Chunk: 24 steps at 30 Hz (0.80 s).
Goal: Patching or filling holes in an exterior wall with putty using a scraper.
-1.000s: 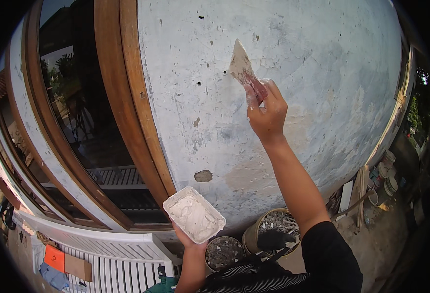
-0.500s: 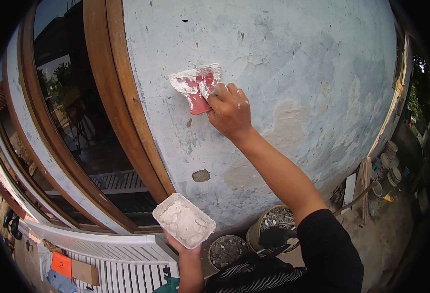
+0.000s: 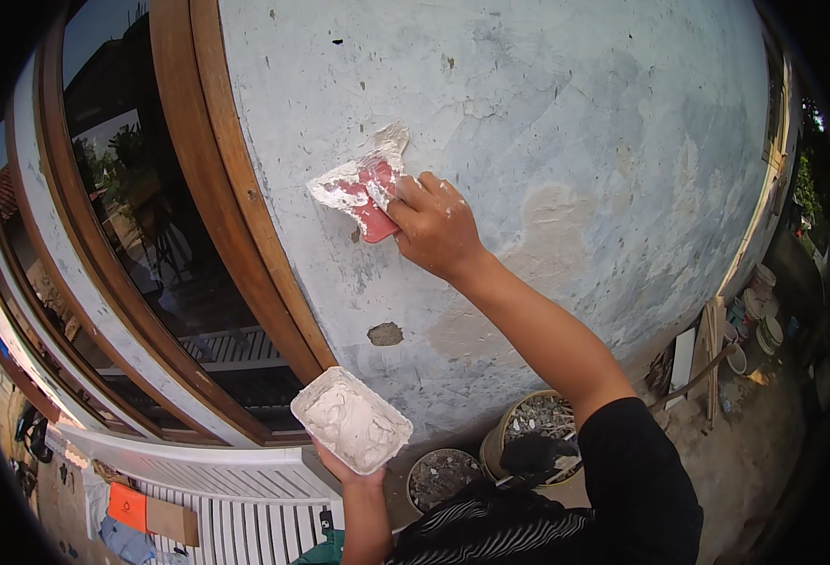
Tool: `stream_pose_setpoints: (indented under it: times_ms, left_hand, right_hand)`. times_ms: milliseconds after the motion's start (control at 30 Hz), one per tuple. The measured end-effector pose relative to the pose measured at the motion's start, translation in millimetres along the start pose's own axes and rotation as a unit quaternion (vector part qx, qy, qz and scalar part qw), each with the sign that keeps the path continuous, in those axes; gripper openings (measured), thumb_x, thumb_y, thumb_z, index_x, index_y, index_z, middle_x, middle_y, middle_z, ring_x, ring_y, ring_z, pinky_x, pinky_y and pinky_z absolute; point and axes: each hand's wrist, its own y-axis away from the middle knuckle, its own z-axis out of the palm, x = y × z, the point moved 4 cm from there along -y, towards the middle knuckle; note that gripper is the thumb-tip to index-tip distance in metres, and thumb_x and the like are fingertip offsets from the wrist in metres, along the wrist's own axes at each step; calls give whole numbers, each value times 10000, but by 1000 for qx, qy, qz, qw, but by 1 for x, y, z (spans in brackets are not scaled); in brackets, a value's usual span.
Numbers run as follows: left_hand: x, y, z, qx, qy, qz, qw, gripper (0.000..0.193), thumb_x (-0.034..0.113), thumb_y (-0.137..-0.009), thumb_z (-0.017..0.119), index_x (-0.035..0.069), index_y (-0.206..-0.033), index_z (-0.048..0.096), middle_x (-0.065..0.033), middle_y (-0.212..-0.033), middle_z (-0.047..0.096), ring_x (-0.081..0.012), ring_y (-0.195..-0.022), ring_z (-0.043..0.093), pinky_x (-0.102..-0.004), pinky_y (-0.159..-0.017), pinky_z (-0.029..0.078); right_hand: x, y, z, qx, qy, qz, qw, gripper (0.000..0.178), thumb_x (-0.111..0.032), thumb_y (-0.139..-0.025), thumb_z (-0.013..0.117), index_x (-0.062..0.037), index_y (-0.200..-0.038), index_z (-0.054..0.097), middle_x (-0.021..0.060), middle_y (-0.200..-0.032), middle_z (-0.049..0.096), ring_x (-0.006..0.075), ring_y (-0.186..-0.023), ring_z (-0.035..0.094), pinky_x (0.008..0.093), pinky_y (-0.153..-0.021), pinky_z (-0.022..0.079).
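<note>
My right hand point(image 3: 438, 226) is closed around a red putty knife point(image 3: 377, 226), whose blade is smeared with white filler and lies against the wall point(image 3: 547, 122). Fresh filler point(image 3: 391, 143) shows on the wall along the blade's upper edge. Low at the centre, my left hand point(image 3: 351, 471) holds up a white rectangular tub point(image 3: 377, 463) from beneath, its fingers mostly hidden by it. Pale, creamy filler point(image 3: 349, 414) nearly fills the tub. Between the two hands, a small dark hole point(image 3: 386, 334) marks the pale blue wall.
Brown wooden window frames point(image 3: 236, 188) border the wall on the left. A white slatted bench point(image 3: 236, 518) below them bears an orange-and-brown box point(image 3: 151, 513). Two buckets of rubble point(image 3: 443, 480) stand at the wall's foot. Planks point(image 3: 711, 358) and stacked pails point(image 3: 758, 311) are at the right.
My right hand has drawn the putty knife slightly down and left over the wall, turning it a little. White filler now shows above the blade. The tub has barely shifted.
</note>
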Motion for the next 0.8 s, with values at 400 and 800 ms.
stream_pose_setpoints:
  times_ms: [400,800]
  left_hand:
    - [-9,-11,-8,10,-9,-10,1000,602,558,-1012,396,145,-1430,530,-79,-1398,600,-334,-1236,604,-538,-1030,502]
    - [-10,-19,-10,10,-8,-17,1000,601,561,-1015,401,149,-1438,518,-80,-1407,590,-333,-1249,593,-536,-1044,489]
  right_hand:
    - [57,-46,-75,50,-80,135,986,72,-64,-823,706,-32,-865,657,86,-844,595,283,-747,617,388,-627,512]
    - [15,-51,-27,-157,99,74,980,77,-9,-791,619,-9,-855,662,90,-946,643,258,-890,670,380,-711,573]
